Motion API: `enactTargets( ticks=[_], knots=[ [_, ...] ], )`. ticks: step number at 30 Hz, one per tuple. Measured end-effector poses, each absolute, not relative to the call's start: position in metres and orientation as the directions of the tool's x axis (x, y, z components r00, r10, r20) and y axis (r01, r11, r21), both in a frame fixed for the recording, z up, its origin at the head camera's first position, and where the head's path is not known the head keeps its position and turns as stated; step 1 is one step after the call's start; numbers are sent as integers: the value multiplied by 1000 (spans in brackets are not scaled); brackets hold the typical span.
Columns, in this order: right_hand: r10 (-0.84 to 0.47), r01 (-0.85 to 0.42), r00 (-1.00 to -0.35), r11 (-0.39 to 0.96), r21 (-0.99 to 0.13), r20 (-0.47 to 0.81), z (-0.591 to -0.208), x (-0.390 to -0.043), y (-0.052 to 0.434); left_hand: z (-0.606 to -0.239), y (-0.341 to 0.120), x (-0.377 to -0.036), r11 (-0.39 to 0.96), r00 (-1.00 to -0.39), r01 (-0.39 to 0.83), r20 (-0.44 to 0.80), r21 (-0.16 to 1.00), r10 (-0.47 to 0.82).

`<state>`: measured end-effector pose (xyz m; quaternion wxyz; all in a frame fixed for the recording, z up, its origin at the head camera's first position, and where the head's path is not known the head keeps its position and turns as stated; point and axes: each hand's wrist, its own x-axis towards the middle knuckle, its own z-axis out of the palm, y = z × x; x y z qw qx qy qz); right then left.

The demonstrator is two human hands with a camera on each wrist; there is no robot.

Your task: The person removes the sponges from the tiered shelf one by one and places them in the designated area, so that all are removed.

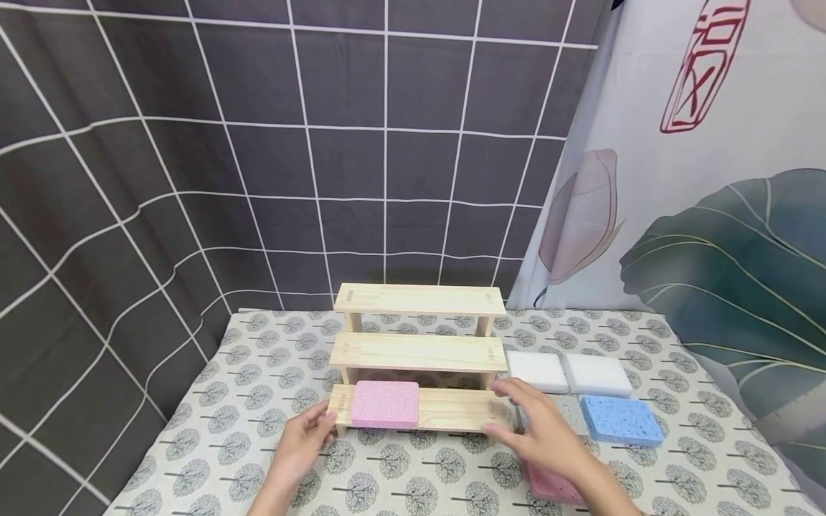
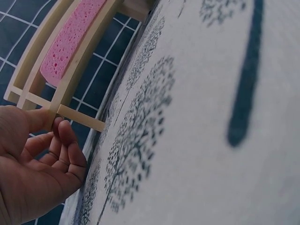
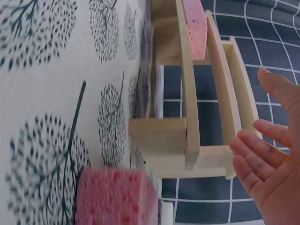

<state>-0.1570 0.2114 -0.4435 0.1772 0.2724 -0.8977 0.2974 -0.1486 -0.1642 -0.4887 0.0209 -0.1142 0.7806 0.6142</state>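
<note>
A three-tier wooden step rack (image 1: pixel 419 351) stands on the table, with a light pink sponge (image 1: pixel 385 403) lying flat on the left half of its lowest tier. My left hand (image 1: pixel 300 441) pinches the left end of that tier; in the left wrist view the thumb meets the board's end and the other fingers curl below. By the tier's right end is my right hand (image 1: pixel 542 430), its fingers spread and nothing between them. Under the right forearm, a dark pink sponge (image 1: pixel 553 486) is partly hidden. A grey sponge (image 1: pixel 571 413) lies partly behind the right hand.
Right of the rack lie a blue sponge (image 1: pixel 622 419) and two white sponges, one nearer the rack (image 1: pixel 537 370) and one farther right (image 1: pixel 599 374). A tree-patterned cloth (image 1: pixel 252 423) covers the table. Dark grid curtain (image 1: pixel 419 165) hangs behind and at left.
</note>
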Motion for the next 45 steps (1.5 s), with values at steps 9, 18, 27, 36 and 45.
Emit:
enactTargets(
  ticks=[9,18,27,36,45],
  knots=[
    [-364,-547,-830,678,-490,423,-448,-160,194,-488,-164,-148,217,-972,-205,-173,954,-159],
    [-383,-529,-847,679,-509,370,-449,-165,173,-488,-163,-149,246,-975,-199,-165,949,-151],
    [-378,-541,-838,665,-514,393,-453,-172,157,-488,-164,-149,254,-975,-197,-163,947,-148],
    [-392,-545,-837,658,-520,381,-456,-177,142,-488,-165,-148,254,-975,-196,-162,947,-150],
    [-437,-543,-840,674,-501,322,-456,-179,126,-489,-165,-148,248,-971,-217,-183,944,-156]
  ],
)
